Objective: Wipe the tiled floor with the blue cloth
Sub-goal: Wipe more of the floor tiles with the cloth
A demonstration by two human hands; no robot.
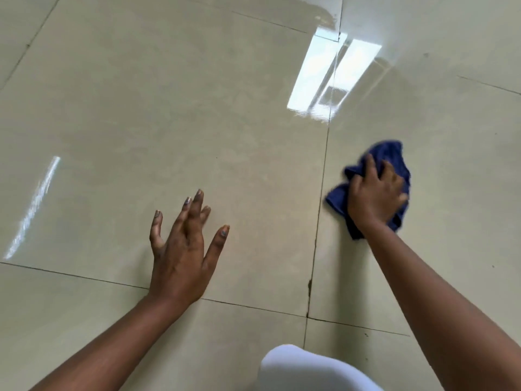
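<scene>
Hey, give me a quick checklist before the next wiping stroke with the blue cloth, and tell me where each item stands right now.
1. Cloth held: ok. The right hand is pressed on top of the blue cloth, fingers curled into it.
2. Cloth on the floor: ok. It lies bunched on the tile just right of the grout line.
3. Cloth spread flat: not ok. It is crumpled, so only part of it touches.
4. Support hand: ok. The left hand is open, fingers spread, low over the tiled floor; whether it touches, cannot tell.
5. Path ahead clear: ok. No objects on the tiles beyond the cloth.
6. Floor wet or dry there: cannot tell, the gloss hides it.
</scene>
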